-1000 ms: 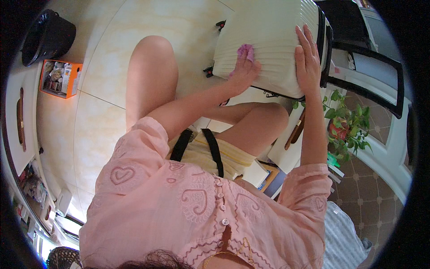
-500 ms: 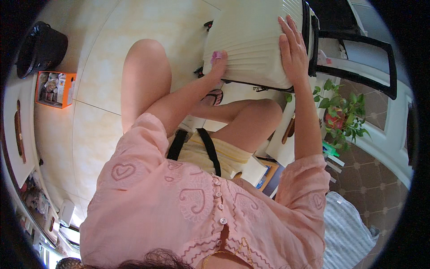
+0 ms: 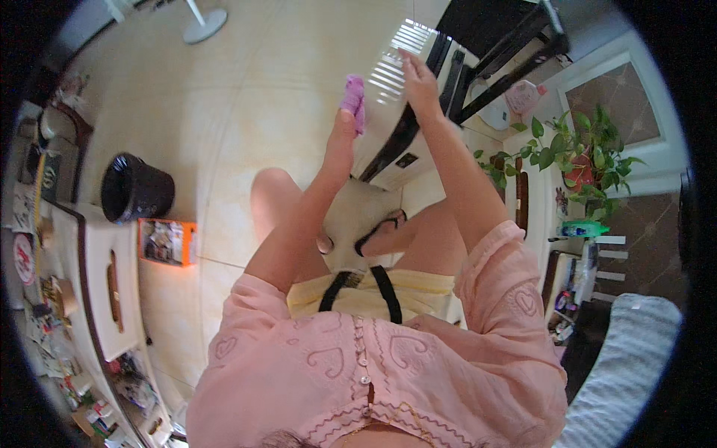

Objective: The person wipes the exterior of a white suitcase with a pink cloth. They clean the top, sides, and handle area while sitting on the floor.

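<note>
My left hand reaches forward, closed on a crumpled purple cloth that sticks out past the fingers. To its right, my right hand has its fingers stretched out and holds nothing. It lies over the black edge of a cream suitcase; whether it touches the shell I cannot tell. A black pull-out handle extends from the suitcase to the right. The pale shell blends with the floor, so its outline is hard to make out.
A black bin and an orange box stand on the floor at left, beside a white cabinet. Rightward are a potted plant, a pink bottle, a green bottle and a grey-blue towel.
The view has shifted, and the suitcase now appears at a different angle. My left hand has moved farther forward with the cloth. My right hand appears farther left, near the suitcase's black edge.
</note>
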Action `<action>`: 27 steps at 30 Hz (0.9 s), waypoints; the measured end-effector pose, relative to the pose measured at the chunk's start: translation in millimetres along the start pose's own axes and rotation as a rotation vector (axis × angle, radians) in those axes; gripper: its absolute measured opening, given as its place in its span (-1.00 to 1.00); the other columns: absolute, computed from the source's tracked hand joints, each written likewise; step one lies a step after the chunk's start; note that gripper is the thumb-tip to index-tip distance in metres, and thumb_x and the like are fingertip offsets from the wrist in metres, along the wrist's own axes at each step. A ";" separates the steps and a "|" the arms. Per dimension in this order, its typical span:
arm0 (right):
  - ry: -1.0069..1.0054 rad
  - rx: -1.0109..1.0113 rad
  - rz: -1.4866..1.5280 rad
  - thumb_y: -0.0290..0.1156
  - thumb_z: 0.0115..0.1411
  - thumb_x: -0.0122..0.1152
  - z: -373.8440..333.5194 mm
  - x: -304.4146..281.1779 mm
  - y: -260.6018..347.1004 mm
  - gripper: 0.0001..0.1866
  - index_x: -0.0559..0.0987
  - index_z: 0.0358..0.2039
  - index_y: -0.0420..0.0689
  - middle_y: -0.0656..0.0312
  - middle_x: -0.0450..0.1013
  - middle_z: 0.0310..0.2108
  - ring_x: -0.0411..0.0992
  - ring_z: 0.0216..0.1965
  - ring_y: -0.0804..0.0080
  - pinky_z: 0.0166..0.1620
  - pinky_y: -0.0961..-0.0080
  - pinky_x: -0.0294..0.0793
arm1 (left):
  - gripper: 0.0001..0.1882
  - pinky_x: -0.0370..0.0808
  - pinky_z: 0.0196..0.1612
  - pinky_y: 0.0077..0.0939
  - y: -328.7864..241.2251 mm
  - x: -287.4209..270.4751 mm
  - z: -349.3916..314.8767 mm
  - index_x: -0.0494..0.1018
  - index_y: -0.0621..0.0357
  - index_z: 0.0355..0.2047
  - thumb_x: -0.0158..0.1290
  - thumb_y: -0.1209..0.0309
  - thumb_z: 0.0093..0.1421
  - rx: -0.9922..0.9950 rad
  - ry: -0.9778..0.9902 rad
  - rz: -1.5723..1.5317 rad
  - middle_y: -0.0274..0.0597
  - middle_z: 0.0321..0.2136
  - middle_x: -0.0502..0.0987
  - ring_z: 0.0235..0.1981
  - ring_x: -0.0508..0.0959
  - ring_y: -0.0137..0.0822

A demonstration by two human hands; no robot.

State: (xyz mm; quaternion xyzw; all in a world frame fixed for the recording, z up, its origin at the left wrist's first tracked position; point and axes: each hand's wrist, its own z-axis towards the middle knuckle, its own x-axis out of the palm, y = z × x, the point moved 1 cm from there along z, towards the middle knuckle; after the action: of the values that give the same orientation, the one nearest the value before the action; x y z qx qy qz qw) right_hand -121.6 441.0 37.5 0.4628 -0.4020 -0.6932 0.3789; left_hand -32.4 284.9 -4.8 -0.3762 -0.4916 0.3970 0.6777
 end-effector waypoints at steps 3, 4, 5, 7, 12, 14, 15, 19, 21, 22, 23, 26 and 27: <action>0.101 -0.382 -0.346 -0.35 0.27 -0.07 -11.8 -3.2 1.8 -0.62 0.44 0.05 -0.22 -0.09 0.38 0.05 0.32 0.13 0.06 0.18 0.32 0.25 | -0.46 0.12 0.26 -0.35 -24.7 6.2 26.1 0.12 0.20 0.26 -0.34 0.14 0.40 0.257 0.056 0.574 -0.08 0.24 0.19 0.24 0.19 -0.10; 0.053 -0.613 -0.566 -0.30 0.28 -0.06 -18.9 -5.9 -2.8 -0.58 0.42 0.07 -0.26 -0.11 0.33 0.10 0.27 0.17 0.05 0.22 0.31 0.20 | -0.48 0.12 0.27 -0.35 -21.3 6.4 35.9 0.14 0.21 0.25 -0.32 0.18 0.39 0.364 0.070 0.773 -0.04 0.25 0.17 0.27 0.16 -0.05; 0.081 -0.622 -0.652 -0.29 0.28 -0.06 -32.5 -4.8 -1.9 -0.56 0.40 0.08 -0.29 -0.12 0.31 0.12 0.25 0.18 0.02 0.23 0.27 0.18 | -0.50 0.09 0.28 -0.28 -10.1 1.1 45.9 0.21 0.22 0.21 -0.28 0.20 0.37 0.350 0.112 1.016 0.00 0.26 0.16 0.30 0.11 0.00; 0.140 -0.626 -0.825 -0.26 0.26 -0.06 -59.8 2.9 0.1 -0.51 0.35 0.10 -0.33 -0.16 0.25 0.16 0.20 0.20 -0.06 0.26 0.18 0.14 | -0.51 0.09 0.28 -0.24 -1.3 -5.0 61.3 0.25 0.20 0.18 -0.26 0.20 0.35 0.361 0.205 1.463 -0.06 0.26 0.17 0.29 0.13 -0.03; 0.036 -0.651 -0.788 -0.17 0.17 0.07 -80.1 4.5 -15.4 -0.38 0.32 0.12 -0.36 -0.08 0.18 0.21 0.12 0.26 0.05 0.31 0.16 -0.01 | -0.55 0.08 0.28 -0.16 5.5 -18.3 106.6 0.32 0.07 0.15 -0.23 0.20 0.32 0.239 0.329 1.443 -0.17 0.22 0.26 0.27 0.17 -0.03; 0.043 -0.649 -0.768 -0.17 0.13 0.10 -83.7 -0.3 -15.5 -0.36 0.32 0.11 -0.38 -0.07 0.18 0.20 0.12 0.26 0.06 0.32 0.15 -0.02 | -0.57 0.10 0.27 -0.14 5.8 -20.8 105.0 0.32 0.12 0.14 -0.19 0.26 0.31 0.319 0.339 1.465 -0.08 0.18 0.29 0.24 0.20 -0.01; 0.057 -0.638 -0.747 -0.17 0.12 0.12 -85.7 -1.6 -13.7 -0.35 0.32 0.11 -0.38 -0.05 0.19 0.20 0.11 0.26 0.07 0.32 0.15 -0.02 | -0.58 0.11 0.27 -0.15 5.2 -25.1 98.9 0.32 0.14 0.13 -0.18 0.28 0.30 0.357 0.342 1.473 -0.06 0.17 0.30 0.24 0.21 0.00; 0.182 -0.672 -0.672 -0.20 0.08 0.18 -94.6 -30.0 -2.7 -0.34 0.32 0.13 -0.33 0.00 0.22 0.18 0.12 0.26 0.11 0.33 0.20 0.00 | -0.61 0.13 0.26 -0.15 -6.0 -20.5 49.1 0.34 0.20 0.09 -0.14 0.37 0.28 0.379 0.309 1.383 0.03 0.14 0.32 0.21 0.23 0.02; 0.257 -0.698 -0.592 -0.25 0.07 0.18 -97.5 -40.7 -10.2 -0.32 0.28 0.18 -0.25 0.07 0.20 0.21 0.09 0.28 0.18 0.34 0.18 -0.01 | -0.62 0.16 0.25 -0.17 -13.5 -14.4 21.4 0.36 0.20 0.08 -0.12 0.43 0.26 0.363 0.264 1.386 0.01 0.14 0.32 0.20 0.25 0.04; 0.295 -0.725 -0.577 -0.25 0.07 0.17 -96.6 -46.5 -12.1 -0.32 0.28 0.19 -0.24 0.08 0.19 0.22 0.09 0.29 0.18 0.34 0.17 -0.01 | -0.62 0.17 0.24 -0.18 -16.4 -12.3 10.9 0.36 0.19 0.08 -0.11 0.46 0.25 0.326 0.255 1.348 0.00 0.14 0.32 0.20 0.25 0.04; 0.336 -0.755 -0.558 -0.25 0.08 0.17 -94.6 -52.4 -12.0 -0.33 0.28 0.19 -0.23 0.10 0.19 0.23 0.09 0.29 0.19 0.34 0.17 -0.01 | -0.62 0.18 0.24 -0.19 -19.1 -11.8 0.6 0.37 0.18 0.08 -0.10 0.48 0.24 0.286 0.241 1.313 -0.02 0.14 0.33 0.20 0.25 0.03; 0.443 -0.791 -0.589 -0.24 0.14 0.11 -89.9 -62.3 -11.7 -0.38 0.28 0.20 -0.17 0.18 0.15 0.26 0.06 0.31 0.22 0.35 0.15 -0.03 | -0.61 0.23 0.22 -0.24 -27.1 -15.5 -6.3 0.40 0.16 0.06 -0.10 0.58 0.20 0.223 0.240 1.147 -0.02 0.13 0.34 0.18 0.28 0.04; 0.472 -0.782 -0.638 -0.24 0.16 0.09 -90.6 -63.6 -11.6 -0.40 0.28 0.20 -0.16 0.20 0.14 0.27 0.05 0.31 0.24 0.35 0.15 -0.04 | -0.61 0.23 0.21 -0.24 -30.5 -16.2 -2.7 0.40 0.16 0.05 -0.11 0.58 0.20 0.208 0.247 1.066 -0.01 0.13 0.34 0.18 0.29 0.05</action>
State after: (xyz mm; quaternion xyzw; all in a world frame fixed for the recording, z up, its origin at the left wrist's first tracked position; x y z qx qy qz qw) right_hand -19.5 483.8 25.9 0.5292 0.1411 -0.7485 0.3738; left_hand -28.0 257.6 16.1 -0.5476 -0.1083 0.6843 0.4692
